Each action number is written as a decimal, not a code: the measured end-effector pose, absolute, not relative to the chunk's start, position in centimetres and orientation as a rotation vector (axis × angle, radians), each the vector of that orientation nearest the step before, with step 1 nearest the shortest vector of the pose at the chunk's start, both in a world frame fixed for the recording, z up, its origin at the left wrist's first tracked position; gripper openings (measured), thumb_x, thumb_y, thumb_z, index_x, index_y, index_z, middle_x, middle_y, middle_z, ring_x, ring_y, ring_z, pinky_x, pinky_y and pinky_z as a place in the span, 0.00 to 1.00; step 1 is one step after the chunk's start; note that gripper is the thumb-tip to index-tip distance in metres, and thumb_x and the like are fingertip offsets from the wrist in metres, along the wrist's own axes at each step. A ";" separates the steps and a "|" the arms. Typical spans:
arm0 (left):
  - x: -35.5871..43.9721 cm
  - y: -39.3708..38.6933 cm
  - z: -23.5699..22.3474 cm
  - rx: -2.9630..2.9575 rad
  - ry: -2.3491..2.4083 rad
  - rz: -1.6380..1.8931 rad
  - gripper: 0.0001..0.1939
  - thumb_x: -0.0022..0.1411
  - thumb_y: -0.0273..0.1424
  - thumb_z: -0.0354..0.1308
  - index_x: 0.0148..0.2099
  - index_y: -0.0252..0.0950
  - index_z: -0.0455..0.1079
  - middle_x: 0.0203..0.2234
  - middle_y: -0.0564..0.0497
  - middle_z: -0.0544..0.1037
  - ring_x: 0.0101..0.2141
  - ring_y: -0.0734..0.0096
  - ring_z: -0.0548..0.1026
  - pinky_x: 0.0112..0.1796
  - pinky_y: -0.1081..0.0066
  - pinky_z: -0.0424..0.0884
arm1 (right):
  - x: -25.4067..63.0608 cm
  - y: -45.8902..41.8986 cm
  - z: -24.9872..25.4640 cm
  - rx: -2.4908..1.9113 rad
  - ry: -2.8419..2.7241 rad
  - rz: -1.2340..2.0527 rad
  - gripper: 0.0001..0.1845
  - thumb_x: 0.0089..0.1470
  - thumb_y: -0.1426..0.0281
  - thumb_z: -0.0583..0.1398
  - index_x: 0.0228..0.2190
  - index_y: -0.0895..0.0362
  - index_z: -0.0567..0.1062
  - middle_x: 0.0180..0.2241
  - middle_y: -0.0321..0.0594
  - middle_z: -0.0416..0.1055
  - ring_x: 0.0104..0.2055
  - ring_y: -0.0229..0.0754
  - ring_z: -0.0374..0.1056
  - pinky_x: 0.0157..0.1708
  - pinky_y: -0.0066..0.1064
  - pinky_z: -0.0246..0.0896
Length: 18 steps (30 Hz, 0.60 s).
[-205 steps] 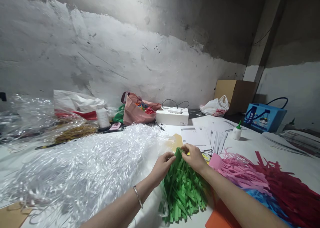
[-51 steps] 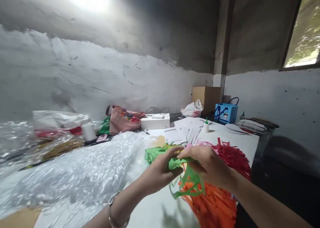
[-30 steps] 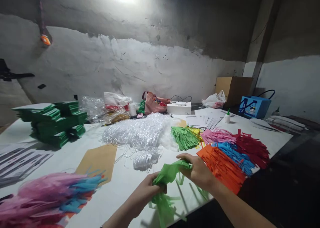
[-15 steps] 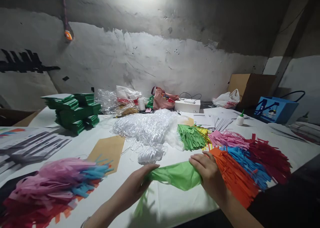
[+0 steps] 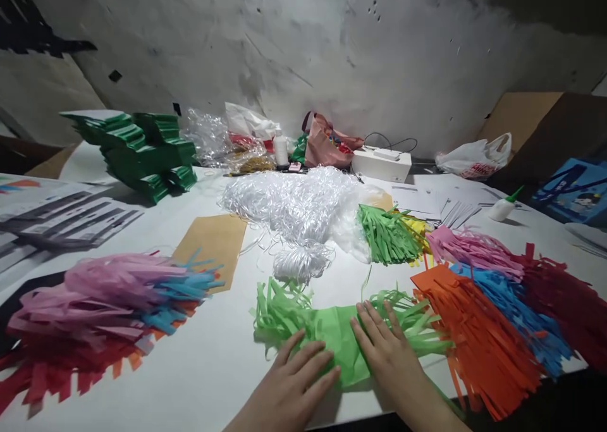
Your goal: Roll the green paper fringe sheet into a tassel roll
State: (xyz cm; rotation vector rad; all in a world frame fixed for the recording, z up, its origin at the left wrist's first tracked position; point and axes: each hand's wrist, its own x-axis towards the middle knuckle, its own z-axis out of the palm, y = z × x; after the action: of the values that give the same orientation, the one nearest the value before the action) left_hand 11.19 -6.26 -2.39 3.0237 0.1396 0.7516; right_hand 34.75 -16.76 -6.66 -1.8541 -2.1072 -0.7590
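Observation:
A light green sheet of tissue paper (image 5: 339,331) with fringed strips at both ends lies on the white table before me. My left hand (image 5: 301,381) rests on its left part, fingers spread and flat. My right hand (image 5: 386,346) presses its right part, fingers stretched out. Fringe fans out beyond both hands, and the right-hand strips reach the orange tissue fringe (image 5: 478,331). Behind the sheet sits a small bundle of white string (image 5: 303,261), in front of a large heap of white string (image 5: 294,204).
Pink tissue fringe (image 5: 104,286) lies at left near a brown envelope (image 5: 213,248). Stacked green pieces (image 5: 147,154) stand behind. Darker green (image 5: 389,236), blue (image 5: 516,318) and dark red fringes (image 5: 559,299) lie at right, with a glue bottle (image 5: 505,207) beyond.
The green tissue, held up between both hands before, now lies spread on the table with its fringes fanned out. Both hands have flattened onto it. The view has tilted down.

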 end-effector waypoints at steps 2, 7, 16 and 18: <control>12.0 -6.2 -3.1 2.923 0.225 0.818 0.16 0.63 0.19 0.49 0.43 0.41 0.73 0.36 0.51 0.82 0.41 0.63 0.76 0.56 0.57 0.60 | 35.3 -17.1 -6.7 -1.905 -2.100 -0.701 0.21 0.61 0.71 0.56 0.55 0.61 0.73 0.61 0.52 0.68 0.64 0.54 0.62 0.71 0.52 0.21; 10.4 -5.6 -5.1 2.785 0.361 0.842 0.17 0.66 0.20 0.45 0.42 0.41 0.72 0.34 0.50 0.79 0.36 0.63 0.73 0.49 0.58 0.58 | 36.8 -19.3 -5.2 -2.004 -2.084 -0.582 0.33 0.53 0.81 0.53 0.59 0.54 0.69 0.65 0.50 0.62 0.66 0.53 0.60 0.69 0.59 0.33; 9.9 -6.8 -3.3 2.750 0.476 0.690 0.11 0.68 0.25 0.53 0.49 0.41 0.72 0.40 0.50 0.81 0.43 0.63 0.75 0.51 0.61 0.56 | 34.0 -19.4 -0.7 -1.467 -2.253 -0.407 0.17 0.61 0.78 0.53 0.47 0.58 0.76 0.49 0.44 0.79 0.59 0.45 0.69 0.67 0.44 0.52; 9.6 -6.8 -3.3 2.675 0.549 0.683 0.08 0.69 0.27 0.56 0.48 0.43 0.73 0.41 0.52 0.81 0.43 0.63 0.74 0.51 0.61 0.57 | 33.3 -18.9 -1.5 -1.448 -2.157 -0.349 0.19 0.65 0.80 0.48 0.43 0.60 0.77 0.42 0.43 0.81 0.51 0.42 0.73 0.67 0.40 0.49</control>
State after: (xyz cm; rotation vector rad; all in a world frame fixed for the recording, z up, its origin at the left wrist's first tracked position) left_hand 9.56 -6.81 -3.28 2.6754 0.5485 0.6832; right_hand 33.31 -18.92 -1.46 -1.4479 -2.1570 -0.3487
